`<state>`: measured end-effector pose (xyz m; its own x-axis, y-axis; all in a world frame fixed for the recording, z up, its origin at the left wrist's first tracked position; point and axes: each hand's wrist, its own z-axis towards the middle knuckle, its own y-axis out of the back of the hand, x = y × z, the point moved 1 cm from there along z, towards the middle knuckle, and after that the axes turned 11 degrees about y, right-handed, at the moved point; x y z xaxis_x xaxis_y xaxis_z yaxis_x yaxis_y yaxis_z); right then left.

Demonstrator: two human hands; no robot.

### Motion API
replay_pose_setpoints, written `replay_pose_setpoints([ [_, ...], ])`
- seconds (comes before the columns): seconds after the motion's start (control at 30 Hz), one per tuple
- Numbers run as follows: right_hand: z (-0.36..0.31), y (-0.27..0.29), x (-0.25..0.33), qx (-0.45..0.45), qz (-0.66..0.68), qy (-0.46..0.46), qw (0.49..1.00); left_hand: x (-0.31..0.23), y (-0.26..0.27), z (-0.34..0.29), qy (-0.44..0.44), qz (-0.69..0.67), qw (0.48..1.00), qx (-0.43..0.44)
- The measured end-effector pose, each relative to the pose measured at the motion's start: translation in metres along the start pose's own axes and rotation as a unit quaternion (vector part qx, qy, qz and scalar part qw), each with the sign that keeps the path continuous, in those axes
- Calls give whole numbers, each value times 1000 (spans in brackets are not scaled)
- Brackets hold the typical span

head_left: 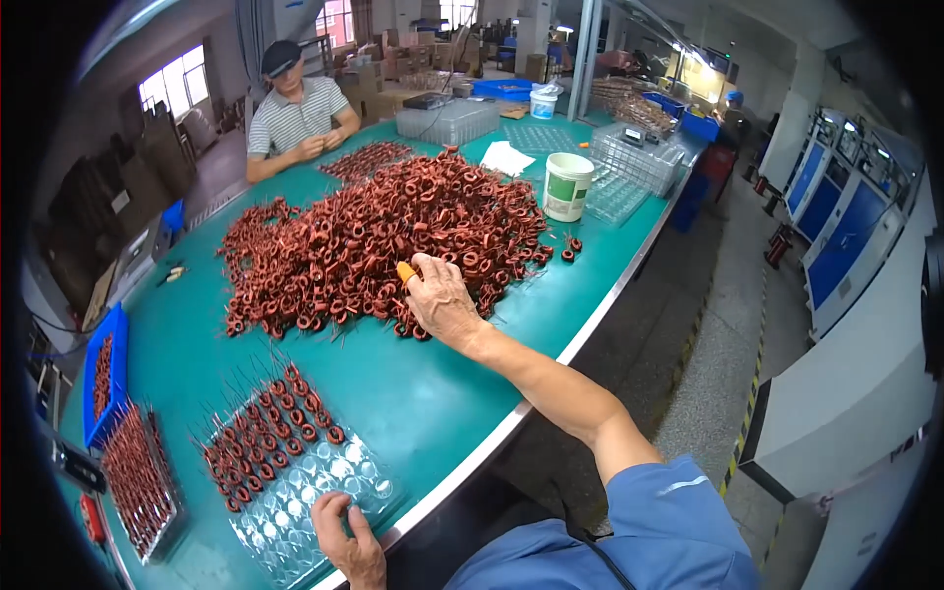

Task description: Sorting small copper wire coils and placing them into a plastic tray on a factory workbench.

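Note:
A large heap of red ring-shaped wound coils [354, 236] with thin wire leads covers the middle of the table. My right hand [442, 300] reaches onto the heap's near side. It wears a yellow finger cot, and its bent fingers look apart; part of the fingertips is hidden. At the table's near edge, my left hand [349, 541] rests by the lower right of a clear plastic tray [295, 506]. Its fingers are loosely curled, with a gap at the thumb and nothing visible between them. Rows of coils [265, 438] fill the tray's far part, leads upward; bare round pockets show nearer me.
Left of the tray stand another coil-filled tray [143, 482] and a blue bin [106, 374]. A white-green bucket [567, 187] and clear trays [634, 157] sit beyond the heap. Across the table, a person [297, 118] handles something small. Machines [855, 226] line the right aisle.

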<state>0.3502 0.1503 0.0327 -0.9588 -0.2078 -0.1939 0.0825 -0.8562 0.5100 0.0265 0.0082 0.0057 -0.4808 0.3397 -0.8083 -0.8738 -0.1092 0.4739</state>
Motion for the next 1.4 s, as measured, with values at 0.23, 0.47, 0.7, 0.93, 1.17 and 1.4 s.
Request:
replay_pose_setpoints([
  [0.23,-4,-22,-14,92,-34,26,995,2,1,0,-34,121,992,-1],
  [0.47,-4,-25,-16,51,5,15,999,-16,1,6,-113,260,953,107],
  [0.7,8,-33,-19,71,-18,-12,997,-14,7,14,-101,294,941,135],
  [0.93,2,-23,-25,-57,49,-7,997,-11,16,16,-130,319,932,115],
  [1.17,9,4,-40,-176,308,-312,881,7,14,18,-47,237,964,109],
  [1.4,19,11,-4,-203,547,-317,748,-4,13,15,-40,100,994,-11],
])
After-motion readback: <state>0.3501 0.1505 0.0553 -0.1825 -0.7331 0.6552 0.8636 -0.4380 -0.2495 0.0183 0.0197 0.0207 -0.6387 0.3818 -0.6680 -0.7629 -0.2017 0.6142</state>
